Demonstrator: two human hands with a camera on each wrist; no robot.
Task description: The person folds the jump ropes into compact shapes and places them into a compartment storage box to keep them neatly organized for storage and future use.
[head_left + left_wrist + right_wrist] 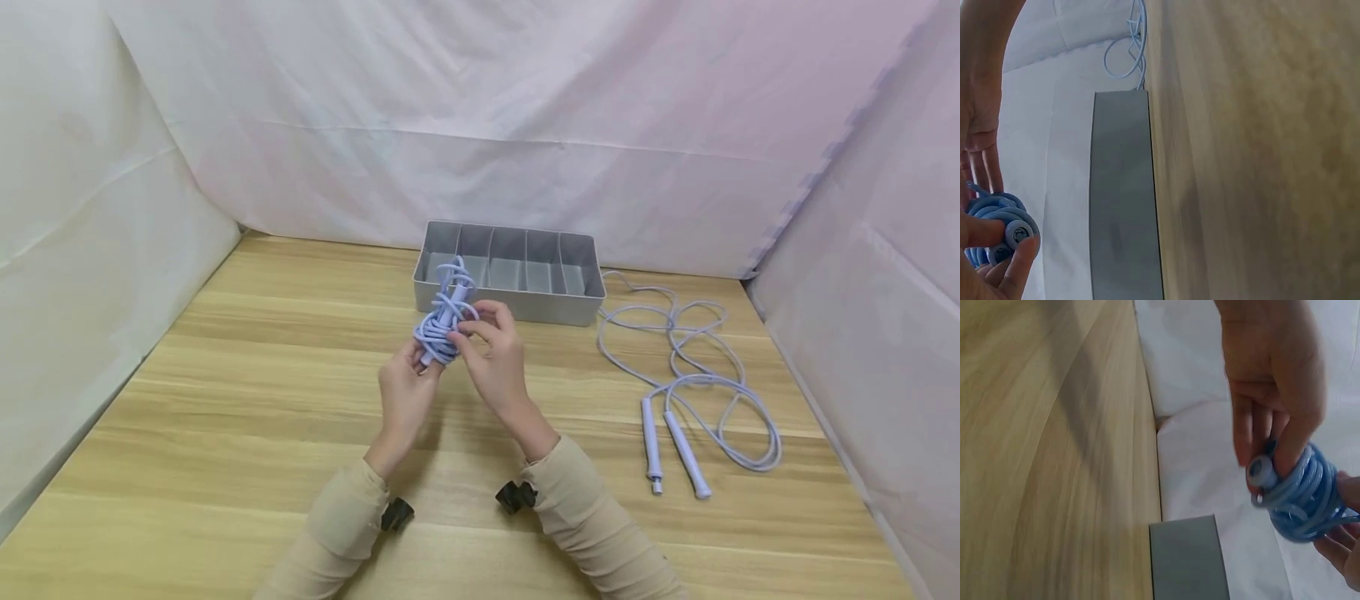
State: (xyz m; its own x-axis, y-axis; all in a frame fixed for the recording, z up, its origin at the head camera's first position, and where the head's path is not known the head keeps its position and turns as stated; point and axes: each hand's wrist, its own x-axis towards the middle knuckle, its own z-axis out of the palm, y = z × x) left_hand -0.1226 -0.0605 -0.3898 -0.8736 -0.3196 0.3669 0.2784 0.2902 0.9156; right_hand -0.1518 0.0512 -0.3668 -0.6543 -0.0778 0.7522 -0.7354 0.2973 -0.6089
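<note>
A light-blue jump rope (454,293), wound into a bundle around its two handles, is held above the table in front of the grey box. My left hand (405,393) grips it from below; thumb and fingers close around the handle ends, seen in the left wrist view beside the coiled rope (999,206). On the bundle's right side, my right hand (497,362) pinches the cord between thumb and fingers. In the right wrist view, my right hand (1349,547) shows only partly at the right edge, while the wound rope (1304,500) lies between both hands.
A grey box (517,307) with several compartments stands at the back of the table (247,400). To the right lies a second light-blue jump rope (681,454), loosely looped, its two handles toward the front. White cloth walls (495,100) enclose the back and sides.
</note>
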